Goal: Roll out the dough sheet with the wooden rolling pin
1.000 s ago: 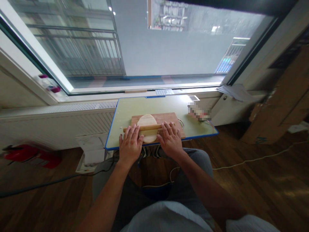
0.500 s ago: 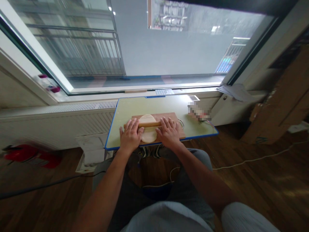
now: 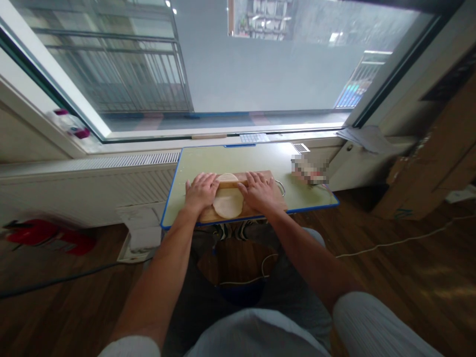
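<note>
A wooden rolling pin (image 3: 229, 185) lies crosswise over a flat, round sheet of dough (image 3: 227, 204). The dough rests on a wooden cutting board (image 3: 210, 214) with a metal handle at its right end. My left hand (image 3: 201, 191) covers the pin's left end, its fingers laid over the wood. On the other end, my right hand (image 3: 262, 192) presses down with its fingers over the pin. Both palms hide the pin's ends. Part of the dough shows beyond the pin and a larger part on my side.
The board sits on a small pale-green table (image 3: 203, 157) with blue edging. At its right is a pixelated object (image 3: 309, 170). Behind stand a radiator (image 3: 130, 176) and a window sill with a bottle (image 3: 70, 124). A red fire extinguisher (image 3: 48, 235) is at left, a cardboard box (image 3: 420, 173) at right.
Both hands have pushed the rolling pin away from me, toward the dough's far edge. More of the dough's near side is exposed now.
</note>
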{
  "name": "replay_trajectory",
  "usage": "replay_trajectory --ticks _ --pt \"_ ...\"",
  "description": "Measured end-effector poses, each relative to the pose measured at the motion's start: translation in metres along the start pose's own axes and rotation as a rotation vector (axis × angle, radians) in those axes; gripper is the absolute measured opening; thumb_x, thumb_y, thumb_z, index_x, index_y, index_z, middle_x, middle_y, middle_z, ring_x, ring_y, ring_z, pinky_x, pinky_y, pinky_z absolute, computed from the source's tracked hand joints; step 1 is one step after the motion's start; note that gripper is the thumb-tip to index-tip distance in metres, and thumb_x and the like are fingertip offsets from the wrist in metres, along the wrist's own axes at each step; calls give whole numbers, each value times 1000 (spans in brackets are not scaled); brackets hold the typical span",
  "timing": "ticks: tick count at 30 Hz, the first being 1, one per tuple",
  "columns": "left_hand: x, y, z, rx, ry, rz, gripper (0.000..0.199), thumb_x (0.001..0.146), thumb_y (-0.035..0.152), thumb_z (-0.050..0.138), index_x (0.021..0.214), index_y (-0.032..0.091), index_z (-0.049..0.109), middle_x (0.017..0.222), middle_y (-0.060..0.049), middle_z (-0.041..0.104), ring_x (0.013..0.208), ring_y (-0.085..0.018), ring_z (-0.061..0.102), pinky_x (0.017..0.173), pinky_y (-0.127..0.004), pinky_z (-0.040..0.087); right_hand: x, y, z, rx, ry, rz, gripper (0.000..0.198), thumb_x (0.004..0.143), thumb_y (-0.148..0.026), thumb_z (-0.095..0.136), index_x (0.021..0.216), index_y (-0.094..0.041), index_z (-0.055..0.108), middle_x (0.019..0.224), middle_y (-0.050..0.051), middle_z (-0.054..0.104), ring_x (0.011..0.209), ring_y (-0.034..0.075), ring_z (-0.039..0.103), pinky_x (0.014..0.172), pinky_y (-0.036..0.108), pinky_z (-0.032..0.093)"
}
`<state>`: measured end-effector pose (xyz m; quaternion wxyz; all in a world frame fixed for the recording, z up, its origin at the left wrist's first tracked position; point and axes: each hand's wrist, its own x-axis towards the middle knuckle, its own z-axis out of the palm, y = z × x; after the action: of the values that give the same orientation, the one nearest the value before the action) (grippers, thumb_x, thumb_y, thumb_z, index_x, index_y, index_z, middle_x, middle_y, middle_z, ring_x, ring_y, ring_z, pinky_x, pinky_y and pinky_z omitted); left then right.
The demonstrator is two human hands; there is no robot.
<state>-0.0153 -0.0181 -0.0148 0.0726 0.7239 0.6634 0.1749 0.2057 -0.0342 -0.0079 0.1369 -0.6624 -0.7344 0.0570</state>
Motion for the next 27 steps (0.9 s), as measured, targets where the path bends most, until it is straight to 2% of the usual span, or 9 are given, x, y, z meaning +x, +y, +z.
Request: replay_trajectory --ticks 5,9,16,27 --pt "27 -2 -6 36 -101 19 57 111 49 27 153 37 64 168 -2 55 160 -31 42 131 -73 23 18 -1 -3 -11 -14 6 72 114 -60 28 168 -15 45 173 16 45 163 37 34 133 71 14" --pt "33 -4 -7 66 -141 39 56 111 48 28 150 38 66 166 -1 58 158 -32 44 130 -72 26 21 -2 -3 -8 -1 8 72 115 -60 26 165 -14 50 170 16 51 160 37 38 132 70 15" --pt "9 -6 -1 23 -43 71 60 111 50 26 159 32 58 170 -3 53 160 -30 40 132 -64 25 7 1 2 2 2 -5 74 114 -63 26 170 -16 40 177 15 39 165 37 30 134 70 13" --pt "-29 -5 4 -9 64 68 59 111 48 30 158 28 59 168 -5 55 159 -27 43 134 -55 27 -25 0 8 12 67 -10 69 114 -59 32 170 -19 40 177 13 39 165 33 28 134 66 18"
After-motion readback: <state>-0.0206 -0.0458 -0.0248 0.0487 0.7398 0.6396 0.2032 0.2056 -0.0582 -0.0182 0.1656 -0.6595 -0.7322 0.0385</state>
